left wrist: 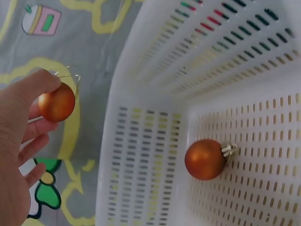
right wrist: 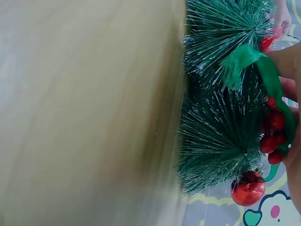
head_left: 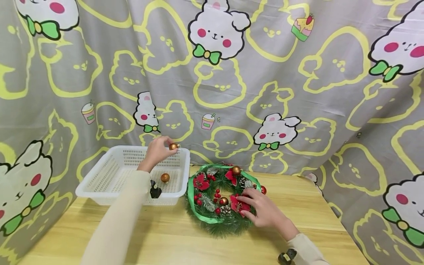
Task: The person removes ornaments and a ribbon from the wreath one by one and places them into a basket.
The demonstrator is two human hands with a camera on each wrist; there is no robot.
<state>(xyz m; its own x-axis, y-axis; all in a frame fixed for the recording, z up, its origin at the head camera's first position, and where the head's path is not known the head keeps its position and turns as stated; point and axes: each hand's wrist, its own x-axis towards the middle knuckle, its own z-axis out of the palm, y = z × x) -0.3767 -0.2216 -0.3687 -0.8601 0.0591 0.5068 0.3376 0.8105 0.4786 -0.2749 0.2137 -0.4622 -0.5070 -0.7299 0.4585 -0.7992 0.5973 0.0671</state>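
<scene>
My left hand (head_left: 157,151) pinches a copper-coloured Christmas ball (left wrist: 57,103) between thumb and fingers, above the right rear part of a white plastic basket (head_left: 81,188). A second copper ball (left wrist: 205,159) lies on the basket floor. On the table, right of the basket, lies a green Christmas wreath (head_left: 223,229) with pine cones, red berries, gold balls and a green ribbon (head_left: 195,211). My right hand (head_left: 265,211) rests on the wreath's right side, fingers spread over a red flower (head_left: 239,206). A shiny red ball (right wrist: 248,189) hangs at the wreath's outer edge.
The wooden table (head_left: 185,243) carries both basket and wreath. A grey curtain (head_left: 179,84) with yellow outlines and white rabbits hangs behind and along both sides. The basket's right wall stands close beside the wreath.
</scene>
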